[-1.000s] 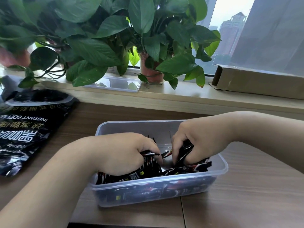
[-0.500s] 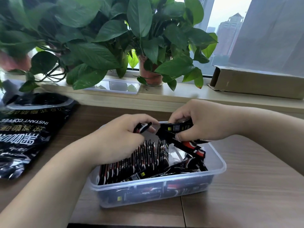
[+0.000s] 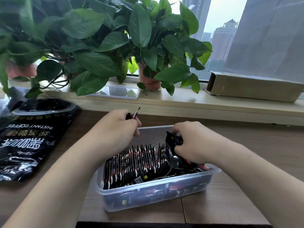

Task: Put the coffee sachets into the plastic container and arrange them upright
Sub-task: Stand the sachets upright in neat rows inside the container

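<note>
Now in the left hand point(image 3: 118, 127): fingers curled round one coffee sachet point(image 3: 133, 114), held above the back left corner of the plastic container point(image 3: 153, 135), its tip poking up past the knuckles.
Right hand point(image 3: 192, 142): pinching a second sachet point(image 3: 174, 139) over the container's right half, low and close to the contents.
Upright row point(image 3: 131, 160): sachets packed on edge, filling the container from its left end to about its middle, leaning a little to the right.
Loose sachets point(image 3: 181, 171): lying flat and crossed in the container's right part, under and in front of the right hand.
Gap: a narrow slot at the row's right end, between the last standing sachet and the right hand's sachet.
Long axis: the right hand's sachet is tilted, not yet parallel to the row; the left hand's is mostly hidden in the fist.
Nearer hand: the right, just beside the slot; the left is higher and further back.
Judgement: about half arranged; the right hand's sachet looks due next, turned on edge against the row's end.
Coffee bag point(image 3: 29, 137): flat on the table, well left of the container.
</note>
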Available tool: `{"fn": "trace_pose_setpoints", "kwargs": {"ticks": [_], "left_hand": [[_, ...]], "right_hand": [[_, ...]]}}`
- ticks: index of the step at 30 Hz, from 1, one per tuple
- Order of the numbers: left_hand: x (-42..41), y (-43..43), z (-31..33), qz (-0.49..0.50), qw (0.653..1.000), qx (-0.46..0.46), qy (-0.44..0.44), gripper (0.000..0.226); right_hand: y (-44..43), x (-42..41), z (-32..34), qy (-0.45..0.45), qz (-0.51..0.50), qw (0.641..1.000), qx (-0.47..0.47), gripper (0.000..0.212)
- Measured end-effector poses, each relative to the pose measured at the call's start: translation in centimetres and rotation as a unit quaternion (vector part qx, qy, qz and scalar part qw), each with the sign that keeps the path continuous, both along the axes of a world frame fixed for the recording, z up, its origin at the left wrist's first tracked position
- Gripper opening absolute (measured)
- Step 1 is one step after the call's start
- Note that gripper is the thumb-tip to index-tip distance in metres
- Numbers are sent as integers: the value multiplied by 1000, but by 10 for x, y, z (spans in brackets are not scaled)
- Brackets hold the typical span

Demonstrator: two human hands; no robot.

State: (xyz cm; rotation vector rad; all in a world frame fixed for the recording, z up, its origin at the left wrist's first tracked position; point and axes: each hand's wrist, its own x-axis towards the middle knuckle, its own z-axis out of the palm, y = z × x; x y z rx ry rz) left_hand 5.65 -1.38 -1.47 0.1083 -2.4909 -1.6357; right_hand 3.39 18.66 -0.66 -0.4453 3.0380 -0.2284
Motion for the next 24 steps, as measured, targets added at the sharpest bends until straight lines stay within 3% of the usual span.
{"fn": "trace_pose_setpoints", "kwargs": {"ticks": [6, 9, 12, 17, 20, 24], "left_hand": [[18, -14, 14, 120, 972, -143, 144, 24], [22, -11, 15, 123, 974, -130, 141, 31], [22, -10, 14, 128, 969, -162, 135, 21], [18, -17, 6, 133, 959, -239, 67, 20], [14, -21, -2, 145, 947, -285, 35, 19], [10, -24, -12, 172, 932, -317, 38, 17]], "right_hand": [[-13, 7, -14, 9, -3, 997, 77, 16], [-15, 12, -10, 81, 33, 991, 96, 22], [-14, 13, -4, 133, 90, 981, 112, 33], [-9, 12, -2, 38, 100, 982, 154, 13], [-13, 8, -2, -13, 66, 981, 183, 31], [-23, -3, -1, -75, 25, 992, 102, 45]]}}
